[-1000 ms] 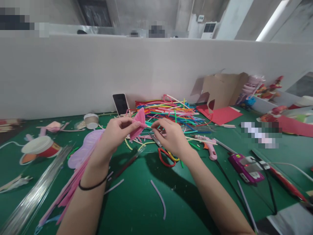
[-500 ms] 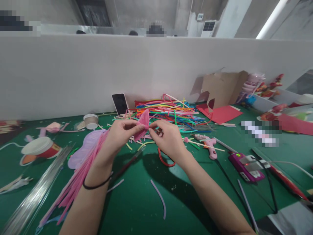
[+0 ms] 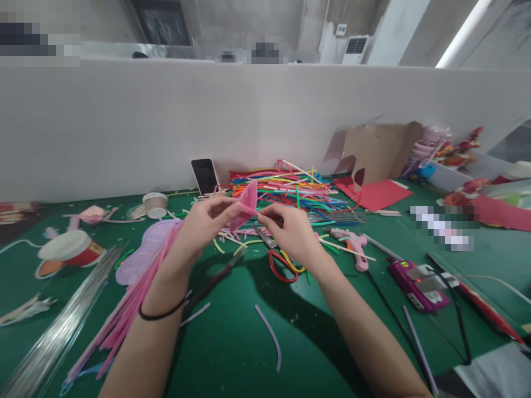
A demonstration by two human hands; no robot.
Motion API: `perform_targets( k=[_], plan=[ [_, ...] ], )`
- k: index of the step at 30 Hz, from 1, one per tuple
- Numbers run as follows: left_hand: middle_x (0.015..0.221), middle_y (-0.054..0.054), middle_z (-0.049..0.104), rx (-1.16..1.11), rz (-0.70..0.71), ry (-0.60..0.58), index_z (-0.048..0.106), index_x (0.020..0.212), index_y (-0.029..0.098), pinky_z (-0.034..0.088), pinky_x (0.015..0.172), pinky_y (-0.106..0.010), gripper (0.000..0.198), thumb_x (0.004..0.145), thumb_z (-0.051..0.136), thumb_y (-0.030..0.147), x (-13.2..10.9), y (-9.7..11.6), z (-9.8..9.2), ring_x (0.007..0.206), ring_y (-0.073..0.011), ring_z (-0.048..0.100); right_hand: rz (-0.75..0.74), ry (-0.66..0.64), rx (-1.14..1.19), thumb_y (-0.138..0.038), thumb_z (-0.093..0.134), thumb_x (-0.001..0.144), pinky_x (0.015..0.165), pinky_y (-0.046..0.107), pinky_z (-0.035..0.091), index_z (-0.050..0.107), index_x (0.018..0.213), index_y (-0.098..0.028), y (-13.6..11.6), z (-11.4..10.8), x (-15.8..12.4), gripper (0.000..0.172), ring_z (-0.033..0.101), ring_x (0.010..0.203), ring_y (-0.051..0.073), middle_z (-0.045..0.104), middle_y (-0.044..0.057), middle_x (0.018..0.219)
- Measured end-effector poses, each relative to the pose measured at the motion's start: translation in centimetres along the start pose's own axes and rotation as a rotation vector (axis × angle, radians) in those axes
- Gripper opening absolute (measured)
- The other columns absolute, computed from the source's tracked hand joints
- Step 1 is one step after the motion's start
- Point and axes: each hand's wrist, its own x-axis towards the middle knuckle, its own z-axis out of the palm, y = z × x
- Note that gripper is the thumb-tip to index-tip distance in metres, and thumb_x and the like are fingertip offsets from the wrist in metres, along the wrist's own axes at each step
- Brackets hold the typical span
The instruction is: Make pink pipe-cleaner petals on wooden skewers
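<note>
My left hand [image 3: 205, 226] is closed on a pink fan-shaped piece of pipe cleaners [image 3: 250, 196], held above the table. The fingertips of my right hand [image 3: 294, 229] are pinched together at the narrow tip of the same piece; exactly what part they grip is too small to see. Under my right hand lie scissors [image 3: 282, 271] with red and yellow handles, partly covered by it. Beside my left forearm rests a bundle of long pink pipe cleaners [image 3: 136, 304], over a lilac tray [image 3: 139, 265].
Behind my hands lies a heap of coloured pipe cleaners [image 3: 286, 185], with a phone [image 3: 204, 176] propped to its left. A pink glue gun [image 3: 357, 249] and a purple power strip [image 3: 418, 284] with cables are on the right. Clear thin rods [image 3: 68, 320] and a paper cup [image 3: 74, 249] are at left.
The pink piece has shifted slightly right and tilted in my left hand. My right fingers have moved a little right to its tip, and more of the scissors shows.
</note>
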Motion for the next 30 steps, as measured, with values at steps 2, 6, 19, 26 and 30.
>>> perform_targets(
  k=[2,6,19,26,30],
  plan=[
    [0.090,-0.006,0.071,0.029,0.012,-0.021,0.071,0.097,0.017,0.050,0.068,-0.026,0.037,0.071,0.075,0.043,-0.1,0.1,0.4,0.080,-0.0182,0.065,-0.010,-0.017,-0.028,-0.023,0.057,0.089,0.065,0.026,0.044,0.070,0.091,-0.020,-0.2,0.2,-0.1,0.014,0.066,0.074,0.017,0.073,0.003,0.084],
    [0.067,-0.001,0.064,0.085,0.000,0.011,0.068,0.078,0.014,0.042,0.053,-0.022,0.032,0.069,0.077,0.043,-0.1,0.0,0.8,0.060,-0.0127,0.057,-0.018,-0.027,-0.070,-0.018,0.056,0.090,0.067,0.025,0.044,0.070,0.093,-0.018,-0.6,0.6,-0.3,0.015,0.067,0.075,0.016,0.074,0.003,0.086],
    [0.078,-0.005,0.069,-0.005,-0.002,0.087,0.069,0.088,0.013,0.048,0.061,-0.025,0.040,0.064,0.079,0.044,0.0,0.0,1.9,0.070,-0.0173,0.063,-0.058,-0.049,-0.159,-0.018,0.056,0.090,0.069,0.025,0.044,0.072,0.097,-0.018,-0.2,0.0,-0.1,0.017,0.068,0.077,0.017,0.075,0.004,0.089],
    [0.060,0.000,0.061,0.133,0.021,0.109,0.066,0.074,0.013,0.039,0.047,-0.021,0.035,0.066,0.077,0.045,0.0,0.0,2.3,0.056,-0.0135,0.056,-0.072,-0.099,-0.145,-0.016,0.055,0.091,0.069,0.025,0.045,0.071,0.099,-0.017,0.0,-0.2,0.0,0.018,0.069,0.079,0.017,0.075,0.005,0.088],
    [0.062,0.000,0.063,0.055,-0.012,0.074,0.067,0.074,0.013,0.041,0.048,-0.021,0.033,0.066,0.077,0.043,0.0,-0.2,1.8,0.055,-0.0128,0.056,-0.076,-0.099,-0.129,-0.015,0.055,0.090,0.070,0.024,0.045,0.071,0.097,-0.017,0.0,-0.2,0.0,0.017,0.069,0.078,0.017,0.075,0.004,0.087]
  ],
)
